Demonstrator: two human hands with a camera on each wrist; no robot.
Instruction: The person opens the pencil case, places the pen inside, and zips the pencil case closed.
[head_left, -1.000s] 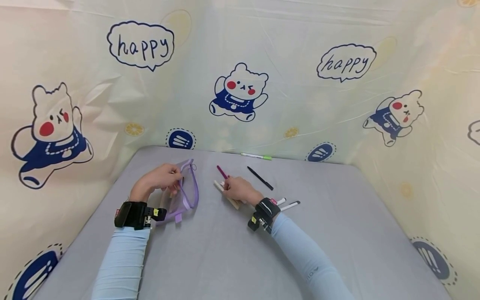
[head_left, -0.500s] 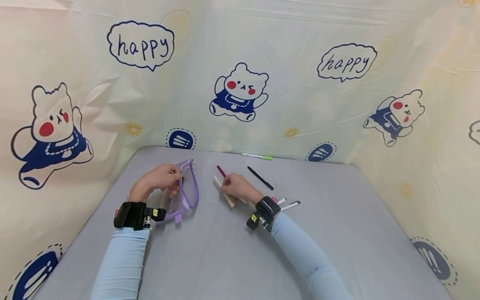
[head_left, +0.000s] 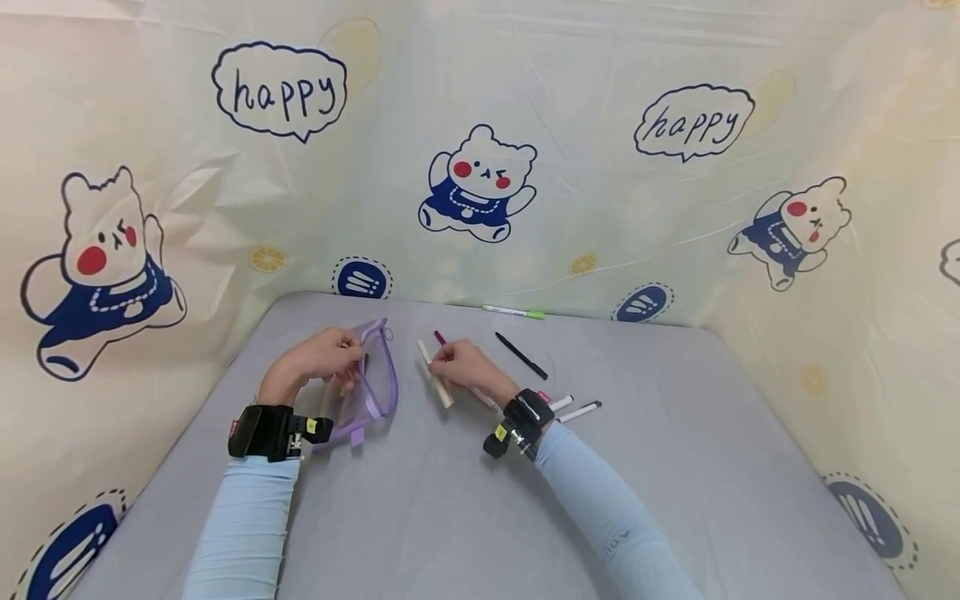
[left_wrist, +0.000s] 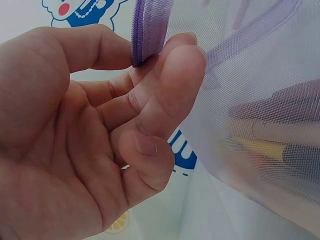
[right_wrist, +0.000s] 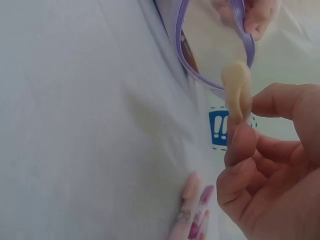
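Observation:
A see-through mesh pencil pouch (head_left: 393, 379) with purple zipper trim stands at the left of the table, its mouth spread toward the right. My left hand (head_left: 318, 357) pinches the zipper edge (left_wrist: 150, 30) between thumb and fingers. Through the mesh, several pens (left_wrist: 270, 132) show inside, blurred. My right hand (head_left: 468, 367) pinches a cream pen (right_wrist: 236, 85) by its middle, just right of the pouch mouth and apart from it. Below the right hand lie a pink pen (right_wrist: 186, 207) and a magenta pen (right_wrist: 201, 212), partly covered by the hand in the head view.
A black pen (head_left: 521, 356) lies right of the right hand. Farther back is a white pen with a green cap (head_left: 513, 312). Two white pens with dark tips (head_left: 580, 411) rest near the right wrist. A printed cloth (head_left: 480, 275) walls the table's back and sides.
My right hand has lifted the cream pen and moved left toward the pouch, leaving the pink and magenta pens on the table. The left hand and pouch have stayed in place.

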